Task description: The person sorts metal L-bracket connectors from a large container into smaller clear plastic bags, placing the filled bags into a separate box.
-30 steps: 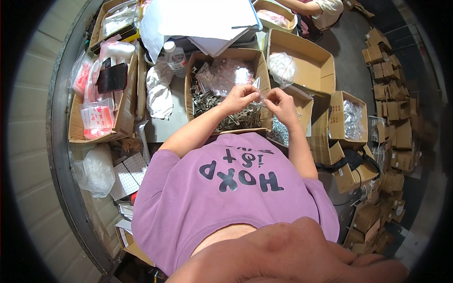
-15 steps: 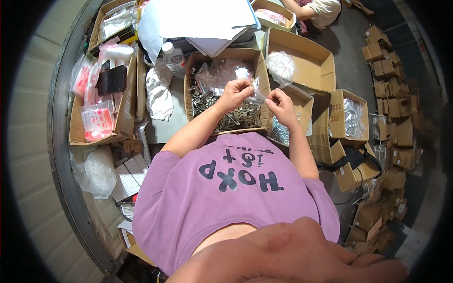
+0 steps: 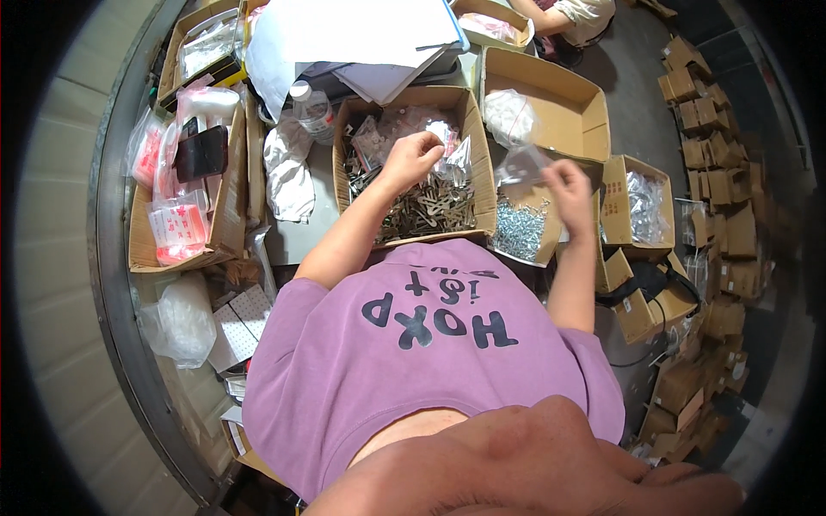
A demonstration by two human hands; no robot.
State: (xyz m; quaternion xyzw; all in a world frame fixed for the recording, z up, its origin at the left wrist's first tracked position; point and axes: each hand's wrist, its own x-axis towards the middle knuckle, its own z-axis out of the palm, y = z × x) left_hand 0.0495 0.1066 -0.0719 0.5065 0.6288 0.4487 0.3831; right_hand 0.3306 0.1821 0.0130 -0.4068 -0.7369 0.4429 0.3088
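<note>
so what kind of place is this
Probably a small packing or sorting workshop. The left hand reaches into a cardboard box of small metal parts, the right hand holds a small clear bag, and folded cartons are stacked on the floor.

We count two hands: left hand [image 3: 413,159] and right hand [image 3: 570,185]. One clear plastic bag [image 3: 520,163] is held. One water bottle [image 3: 313,110] stands upright. The small cardboard boxes [image 3: 723,224] stacked at right are too many to count.
</note>
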